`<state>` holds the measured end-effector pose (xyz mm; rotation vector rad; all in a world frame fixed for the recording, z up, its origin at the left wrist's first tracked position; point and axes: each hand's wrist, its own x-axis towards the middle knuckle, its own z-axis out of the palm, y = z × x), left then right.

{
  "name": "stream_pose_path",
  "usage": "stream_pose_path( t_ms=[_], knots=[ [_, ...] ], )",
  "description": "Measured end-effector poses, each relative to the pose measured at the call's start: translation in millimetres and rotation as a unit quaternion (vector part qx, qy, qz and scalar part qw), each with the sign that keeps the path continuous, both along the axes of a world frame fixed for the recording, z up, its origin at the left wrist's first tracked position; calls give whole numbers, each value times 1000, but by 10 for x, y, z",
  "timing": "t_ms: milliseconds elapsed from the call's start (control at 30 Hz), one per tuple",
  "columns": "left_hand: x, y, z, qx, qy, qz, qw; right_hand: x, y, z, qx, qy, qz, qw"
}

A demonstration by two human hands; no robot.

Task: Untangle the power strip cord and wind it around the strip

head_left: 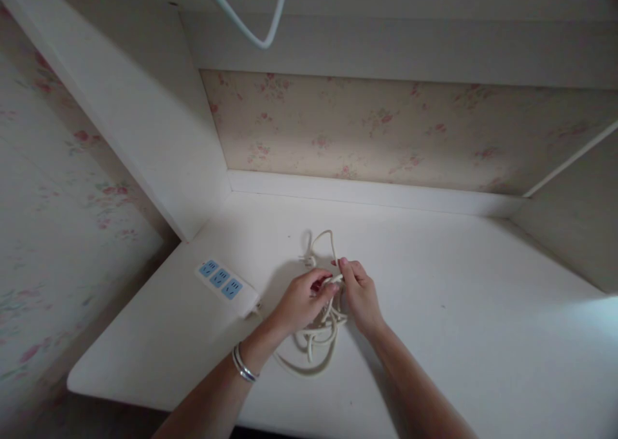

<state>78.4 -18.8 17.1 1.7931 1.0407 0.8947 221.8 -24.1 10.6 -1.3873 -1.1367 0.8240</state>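
Both hands pinch a cream power cord [316,368] near the middle of the desk. My left hand [305,298] is closed on a part of the cord, thumb and fingertips together. Close beside it, my right hand [358,291] grips the same stretch of cord. Tangled loops of the cord hang and lie below and between the hands. Just beyond them the cord's plug [310,261] rests on the desk, its prongs pointing left. To the left lies a white power strip [226,288] with three blue socket faces; the cord joins its near right end.
The white desk [458,336] has a rounded front left corner. A side panel [145,104] rises at left, a low back rail [376,191] runs along the rear, and a panel [579,214] stands at right. A pale bent wire or tube [265,40] hangs overhead.
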Motion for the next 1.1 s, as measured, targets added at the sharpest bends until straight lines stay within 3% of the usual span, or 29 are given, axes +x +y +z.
stream_pose_path(
  t_ms=[167, 367, 567, 1100],
  knots=[
    [-35, -17, 105, 43, 33, 11, 998, -105, -60, -45, 36, -31, 46, 998],
    [-114, 18, 89, 89, 49, 106, 989, -164, -63, -84, -76, 109, 109, 985],
    [-181, 42, 100, 92, 48, 136, 985, -104, -45, -33, -101, 221, 185, 952],
    [-139, 26, 26, 48, 97, 207, 972, -176, -123, 61, -129, 309, 208, 919]
  ],
)
